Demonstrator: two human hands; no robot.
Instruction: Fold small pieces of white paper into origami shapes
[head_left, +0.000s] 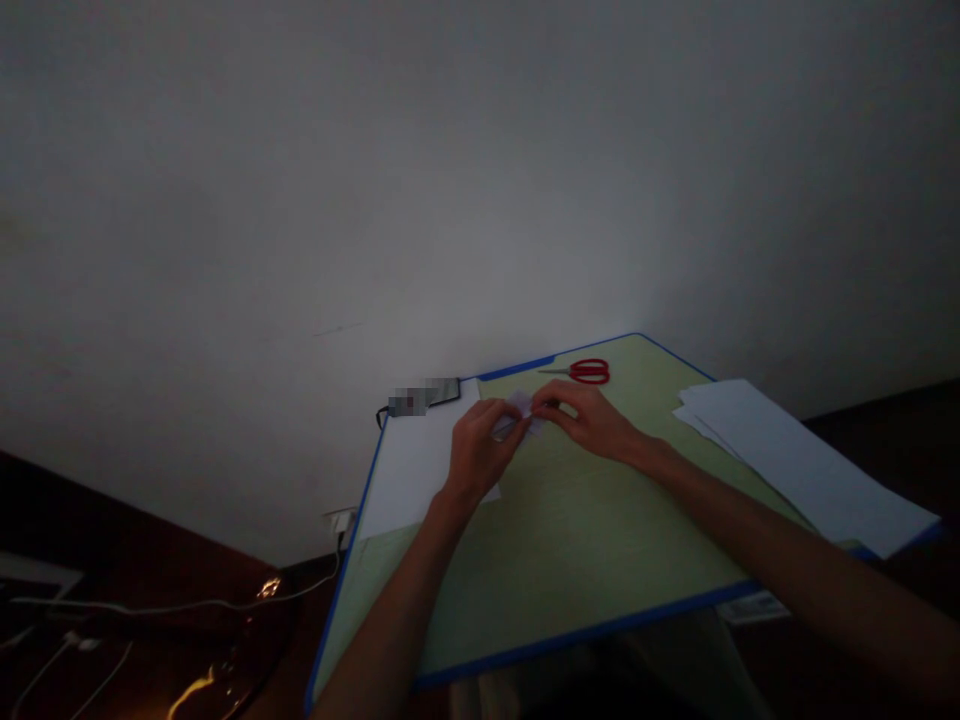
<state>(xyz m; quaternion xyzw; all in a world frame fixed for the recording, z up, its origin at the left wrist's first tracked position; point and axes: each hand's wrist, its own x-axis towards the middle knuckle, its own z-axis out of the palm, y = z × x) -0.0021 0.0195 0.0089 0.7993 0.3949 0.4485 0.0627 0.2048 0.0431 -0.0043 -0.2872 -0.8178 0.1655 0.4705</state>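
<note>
A small piece of folded white paper (517,404) is held up over the table between my two hands. My left hand (480,447) is closed, its thumb and fingers pinching the paper's left side. On the other side, my right hand (581,413) pinches the paper's right edge with thumb and forefinger. My fingers hide part of the paper, so its exact folded shape does not show. Just beyond my right hand lies a pair of scissors (589,371) with red handles, blades toward the left.
The light green table (555,560) has a blue rim and stands against a grey wall (480,180). White sheets (412,470) lie at its left, under a dark phone-like device (444,390). A stack of paper (795,460) overhangs the right edge. Cables (187,606) run at lower left.
</note>
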